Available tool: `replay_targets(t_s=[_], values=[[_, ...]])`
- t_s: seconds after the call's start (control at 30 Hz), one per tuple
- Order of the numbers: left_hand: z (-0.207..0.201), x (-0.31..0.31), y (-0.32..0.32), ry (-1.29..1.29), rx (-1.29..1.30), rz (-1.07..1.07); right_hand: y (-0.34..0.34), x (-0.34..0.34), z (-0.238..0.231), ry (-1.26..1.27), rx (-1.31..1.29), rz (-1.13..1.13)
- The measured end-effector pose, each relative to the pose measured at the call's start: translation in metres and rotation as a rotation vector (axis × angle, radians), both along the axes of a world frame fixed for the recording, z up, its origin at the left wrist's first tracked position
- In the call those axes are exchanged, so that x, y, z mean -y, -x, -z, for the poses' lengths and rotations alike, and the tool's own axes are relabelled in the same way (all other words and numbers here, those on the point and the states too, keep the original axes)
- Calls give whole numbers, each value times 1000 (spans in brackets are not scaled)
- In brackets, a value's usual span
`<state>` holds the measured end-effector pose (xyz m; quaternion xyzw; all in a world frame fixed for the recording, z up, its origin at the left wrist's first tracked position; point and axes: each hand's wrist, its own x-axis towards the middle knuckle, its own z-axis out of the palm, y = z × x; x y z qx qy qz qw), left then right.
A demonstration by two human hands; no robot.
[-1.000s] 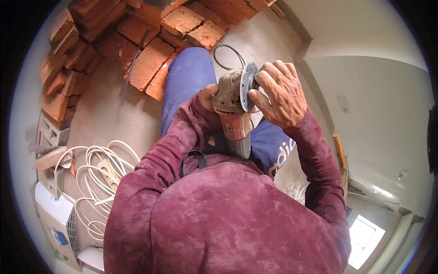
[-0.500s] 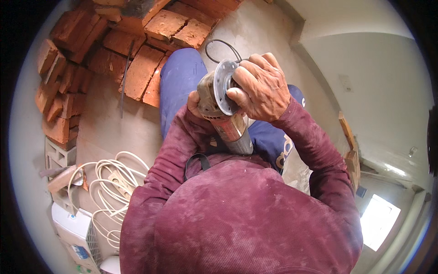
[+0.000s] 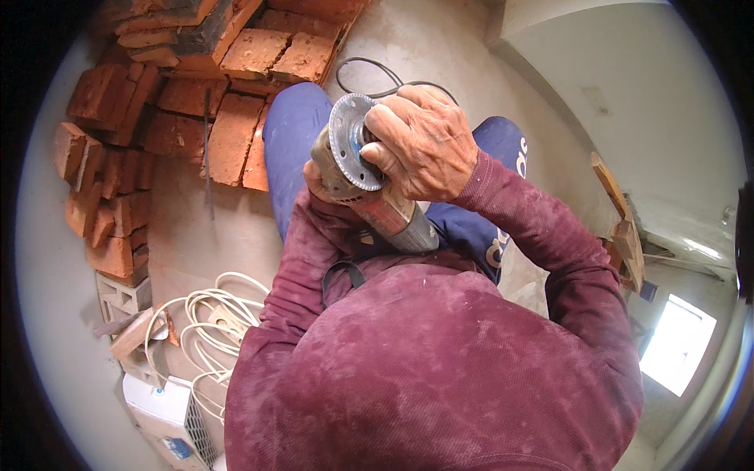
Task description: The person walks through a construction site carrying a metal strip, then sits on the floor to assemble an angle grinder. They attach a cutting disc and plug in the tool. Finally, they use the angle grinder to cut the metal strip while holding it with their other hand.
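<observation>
An angle grinder (image 3: 385, 216) rests against my lap, its dusty metal head tipped up and its dark rear end near my belly. On the head sits a grey metal disc (image 3: 345, 141) with holes and a toothed rim. My left hand (image 3: 316, 182) is wrapped round the grinder's head from the left, mostly hidden behind it. Over the right side of the disc, my right hand (image 3: 430, 145) is closed, thumb and curled fingers at the hub. What those fingertips grip is hidden behind them.
Stacked red bricks (image 3: 233, 133) stand ahead and to the left, with a thin metal rod (image 3: 207, 153) beside them. A coiled white extension cord (image 3: 212, 318) lies at left, near a white box (image 3: 161, 408). A black cable (image 3: 369, 63) loops ahead of my knees. Wooden pieces (image 3: 624, 235) lean at right.
The whole view has shifted a little, and the grinder with both hands sits slightly farther left in it. My right hand remains closed at the disc's hub, turned slightly.
</observation>
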<state>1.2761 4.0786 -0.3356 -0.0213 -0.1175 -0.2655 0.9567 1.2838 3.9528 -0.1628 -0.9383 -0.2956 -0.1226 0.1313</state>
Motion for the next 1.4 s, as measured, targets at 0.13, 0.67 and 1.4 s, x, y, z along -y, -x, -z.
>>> replay_targets(t_s=[0.13, 0.67, 1.4], values=[[-9, 2, 2, -12, -3, -94, 8, -4, 3, -39, -127, 139], [-112, 3, 17, -329, -43, 260, 22, 32, 13, -831, 154, -187], [-188, 24, 54, -710, 323, 210, 94, 40, -28, -1265, 200, -51]])
